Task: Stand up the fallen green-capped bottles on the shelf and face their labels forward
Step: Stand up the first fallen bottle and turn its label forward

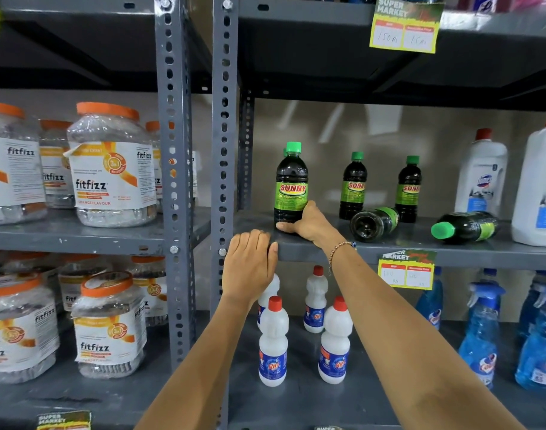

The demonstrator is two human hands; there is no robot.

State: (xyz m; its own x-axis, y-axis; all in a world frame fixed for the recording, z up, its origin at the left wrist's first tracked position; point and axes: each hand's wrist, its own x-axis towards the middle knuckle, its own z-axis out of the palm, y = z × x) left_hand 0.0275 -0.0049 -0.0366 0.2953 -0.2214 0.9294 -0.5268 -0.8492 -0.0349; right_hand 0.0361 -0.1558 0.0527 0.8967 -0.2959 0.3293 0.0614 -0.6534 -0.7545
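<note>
A dark green-capped bottle (291, 184) stands upright at the left of the grey shelf (327, 252), its SUNNY label facing me. My right hand (309, 223) grips its base. Another green cap peeks out just behind it. Two more bottles stand upright further back, one (354, 185) in the middle and one (408, 189) to its right, labels roughly forward. Two bottles lie fallen: one (374, 223) shows its bottom to me, the other (465, 227) points its green cap left. My left hand (250, 262) rests on the shelf's front edge, fingers curled over it, holding no bottle.
Large white red-capped bottles (482, 175) stand at the shelf's right end. Below are small white bottles (273, 339) and blue spray bottles (479, 333). Orange-lidded jars (110, 166) fill the left rack. Perforated steel uprights (223, 150) divide the racks. A yellow price tag (405, 271) hangs from the shelf edge.
</note>
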